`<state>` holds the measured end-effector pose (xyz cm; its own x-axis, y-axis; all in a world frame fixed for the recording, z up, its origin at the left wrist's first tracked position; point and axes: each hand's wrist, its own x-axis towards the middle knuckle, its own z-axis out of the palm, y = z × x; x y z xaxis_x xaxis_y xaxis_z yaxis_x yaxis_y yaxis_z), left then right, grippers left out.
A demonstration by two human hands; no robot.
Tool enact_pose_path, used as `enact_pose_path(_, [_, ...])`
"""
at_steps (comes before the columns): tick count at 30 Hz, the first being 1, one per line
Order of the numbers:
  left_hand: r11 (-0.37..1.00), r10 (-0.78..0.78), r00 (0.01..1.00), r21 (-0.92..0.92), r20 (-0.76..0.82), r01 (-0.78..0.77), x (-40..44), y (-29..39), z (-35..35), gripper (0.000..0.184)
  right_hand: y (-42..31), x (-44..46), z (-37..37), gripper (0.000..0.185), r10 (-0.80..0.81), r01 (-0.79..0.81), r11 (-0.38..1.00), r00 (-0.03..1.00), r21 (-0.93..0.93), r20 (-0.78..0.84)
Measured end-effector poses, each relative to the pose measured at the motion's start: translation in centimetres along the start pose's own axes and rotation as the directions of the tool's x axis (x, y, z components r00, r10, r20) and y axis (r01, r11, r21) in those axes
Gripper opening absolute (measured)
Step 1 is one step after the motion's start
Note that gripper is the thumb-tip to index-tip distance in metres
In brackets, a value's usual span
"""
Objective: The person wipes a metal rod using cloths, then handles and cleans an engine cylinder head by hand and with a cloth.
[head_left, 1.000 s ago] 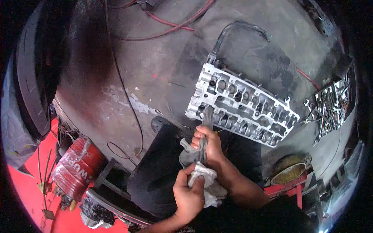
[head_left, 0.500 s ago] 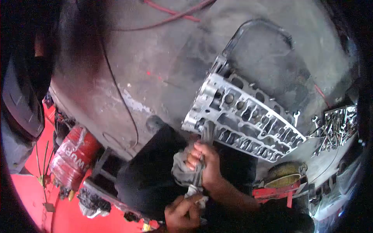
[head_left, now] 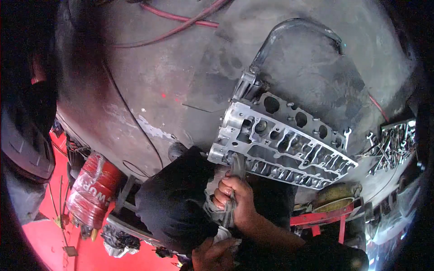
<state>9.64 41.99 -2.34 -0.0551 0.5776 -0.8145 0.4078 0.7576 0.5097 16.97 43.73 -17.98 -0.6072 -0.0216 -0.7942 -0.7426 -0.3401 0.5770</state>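
My right hand (head_left: 239,198) is closed around a grey metal shaft (head_left: 238,166), with a grey rag (head_left: 210,205) bunched beside its fingers. The shaft's broad upper end overlaps the near left corner of an aluminium cylinder head (head_left: 289,147); I cannot tell whether they touch. Lower down, my left hand (head_left: 211,256) is closed on a whitish cloth (head_left: 222,234) around the shaft's lower end. Both hands are over my dark-clothed lap. A gasket (head_left: 285,111) with large round holes lies along the head's far side.
Several wrenches (head_left: 391,147) are heaped at the right. A curved dark pipe (head_left: 271,43) lies beyond the head. At the left stands a red plastic-wrapped drum (head_left: 92,194). A yellowish round part (head_left: 334,198) rests by a red stand (head_left: 323,218). A red hose (head_left: 181,29) crosses the floor.
The view has shifted slightly, so the drum and yellowish part appear farther right and the hose farther left. Both hands keep their grip, and the rag beside the right hand sits differently.
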Motion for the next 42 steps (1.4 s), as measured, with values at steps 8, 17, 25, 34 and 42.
enact_pose_path(8, [0.956,-0.178,0.97,-0.204,0.168,0.211,0.0,2.2,-1.4,0.031,0.6,-0.1,0.4,0.007,-0.094,0.091,0.994,0.995,-0.059,-0.041])
enact_pose_path(17, [0.988,-0.114,0.993,-0.104,0.044,0.118,-3.3,-2.8,0.0,0.026,0.1,1.0,-0.3,0.016,-0.068,0.068,0.995,0.998,-0.071,0.014])
enact_pose_path(25, [0.964,-0.264,0.964,0.051,0.034,0.262,-1.1,0.6,-0.7,0.022,0.8,0.7,-0.6,0.006,-0.089,0.091,0.995,0.995,-0.047,0.05])
enact_pose_path(34, [0.968,-0.126,0.98,0.197,-0.153,0.155,-0.2,1.7,-0.8,0.024,1.1,1.9,-0.6,0.026,-0.115,0.125,0.989,0.986,-0.077,0.119])
enact_pose_path(42, [0.988,-0.072,0.976,0.122,-0.207,0.099,-0.9,1.4,0.5,0.017,0.9,1.8,-1.7,0.024,-0.152,0.177,0.973,0.974,-0.147,0.17])
